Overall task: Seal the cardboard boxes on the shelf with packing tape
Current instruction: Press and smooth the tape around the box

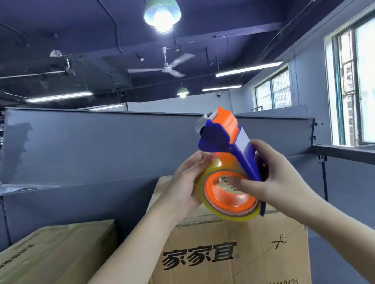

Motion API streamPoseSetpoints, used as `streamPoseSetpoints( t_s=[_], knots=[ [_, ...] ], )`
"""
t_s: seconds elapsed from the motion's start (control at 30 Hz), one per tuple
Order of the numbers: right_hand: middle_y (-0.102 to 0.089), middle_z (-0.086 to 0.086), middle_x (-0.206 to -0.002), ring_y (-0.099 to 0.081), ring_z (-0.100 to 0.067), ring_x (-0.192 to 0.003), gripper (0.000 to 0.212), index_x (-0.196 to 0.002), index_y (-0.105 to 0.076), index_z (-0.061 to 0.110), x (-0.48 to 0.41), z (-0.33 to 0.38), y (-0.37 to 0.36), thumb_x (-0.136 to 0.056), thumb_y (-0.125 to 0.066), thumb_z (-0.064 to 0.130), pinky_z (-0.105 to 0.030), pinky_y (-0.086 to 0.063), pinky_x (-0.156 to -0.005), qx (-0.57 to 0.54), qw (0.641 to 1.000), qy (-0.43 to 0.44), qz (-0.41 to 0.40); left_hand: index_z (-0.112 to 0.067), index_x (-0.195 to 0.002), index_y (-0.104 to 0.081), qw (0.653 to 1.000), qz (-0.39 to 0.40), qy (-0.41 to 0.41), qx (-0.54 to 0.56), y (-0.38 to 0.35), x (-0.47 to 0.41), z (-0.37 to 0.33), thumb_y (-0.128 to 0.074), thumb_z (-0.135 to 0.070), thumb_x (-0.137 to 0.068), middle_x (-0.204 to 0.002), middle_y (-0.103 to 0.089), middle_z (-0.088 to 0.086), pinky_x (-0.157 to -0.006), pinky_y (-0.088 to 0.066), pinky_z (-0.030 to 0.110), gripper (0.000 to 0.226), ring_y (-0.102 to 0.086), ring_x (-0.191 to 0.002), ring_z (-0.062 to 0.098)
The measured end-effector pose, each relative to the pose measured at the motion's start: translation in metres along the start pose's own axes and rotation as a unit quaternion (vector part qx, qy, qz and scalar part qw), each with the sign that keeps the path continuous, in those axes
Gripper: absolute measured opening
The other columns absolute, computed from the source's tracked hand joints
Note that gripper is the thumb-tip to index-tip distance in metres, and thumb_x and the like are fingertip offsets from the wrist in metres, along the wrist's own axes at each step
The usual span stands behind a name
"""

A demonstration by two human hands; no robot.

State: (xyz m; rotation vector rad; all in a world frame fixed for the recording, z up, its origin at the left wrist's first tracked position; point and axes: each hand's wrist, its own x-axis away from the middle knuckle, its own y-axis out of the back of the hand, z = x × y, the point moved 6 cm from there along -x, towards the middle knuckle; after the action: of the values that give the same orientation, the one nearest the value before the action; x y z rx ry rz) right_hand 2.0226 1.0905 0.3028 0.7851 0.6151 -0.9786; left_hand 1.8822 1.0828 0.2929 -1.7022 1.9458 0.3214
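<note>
I hold a blue and orange tape dispenser (226,140) in both hands above a cardboard box (227,258) with black printed characters. Its roll of clear yellowish tape (232,215) sits on an orange core. My left hand (183,186) grips the roll from the left, fingers up against the dispenser's blue body. My right hand (275,177) clasps the blue handle from the right, its thumb across the roll's core. A short clear tape end sticks out at the dispenser's orange tip. A second, lower cardboard box (37,268) lies to the left.
Grey shelf panels (84,146) rise behind the boxes. A dark shelf rail (365,155) runs along the right, with windows (373,78) beyond it. A hanging lamp (162,13) and a ceiling fan (165,68) are overhead.
</note>
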Motion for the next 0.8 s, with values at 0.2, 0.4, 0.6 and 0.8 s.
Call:
streamPoseSetpoints(
  t_s=[0.2,0.4,0.6,0.8],
  knots=[
    [-0.058,0.01,-0.069,-0.052,-0.003,-0.057,0.035,-0.094,-0.051,0.025,-0.013,-0.022,0.011,-0.072,-0.074,0.01,-0.013,-0.041,-0.053,0.06,0.998,-0.015,-0.024,-0.007,-0.084,-0.063,0.987,-0.133,-0.032,-0.082,0.019,-0.006,-0.021,-0.038,-0.007,-0.095,-0.072,-0.07,0.002,-0.07,-0.046,0.028,0.027,-0.059,-0.076,0.021],
    [-0.056,0.011,-0.07,-0.054,0.001,-0.058,0.041,-0.102,-0.05,0.024,-0.025,-0.024,0.017,-0.072,-0.075,0.011,-0.008,-0.042,-0.052,0.101,0.995,0.027,0.003,-0.007,-0.085,-0.063,0.966,-0.079,0.04,-0.241,0.022,0.003,-0.065,-0.035,-0.043,-0.094,-0.08,-0.069,0.006,-0.059,-0.044,0.023,0.047,-0.061,-0.067,0.015],
    [-0.059,0.013,-0.076,-0.057,-0.001,-0.068,0.048,-0.098,-0.045,0.037,-0.028,-0.012,0.009,-0.072,-0.075,0.012,-0.009,-0.043,-0.059,0.134,0.987,0.081,0.045,-0.016,-0.073,-0.071,0.934,-0.091,0.077,-0.337,0.017,0.003,-0.078,-0.055,-0.022,-0.089,-0.073,-0.069,0.002,-0.05,-0.045,0.018,0.023,-0.061,-0.062,0.009],
    [-0.054,0.037,-0.084,-0.056,0.002,-0.069,0.078,-0.129,-0.035,0.039,-0.028,-0.001,-0.002,-0.071,-0.074,0.004,-0.003,-0.039,-0.062,0.143,0.976,0.134,0.092,-0.009,-0.079,-0.066,0.924,-0.119,0.097,-0.35,0.029,0.008,-0.075,-0.057,-0.021,-0.09,-0.07,-0.07,0.003,-0.051,-0.049,0.019,0.018,-0.065,-0.063,0.008]
  ],
)
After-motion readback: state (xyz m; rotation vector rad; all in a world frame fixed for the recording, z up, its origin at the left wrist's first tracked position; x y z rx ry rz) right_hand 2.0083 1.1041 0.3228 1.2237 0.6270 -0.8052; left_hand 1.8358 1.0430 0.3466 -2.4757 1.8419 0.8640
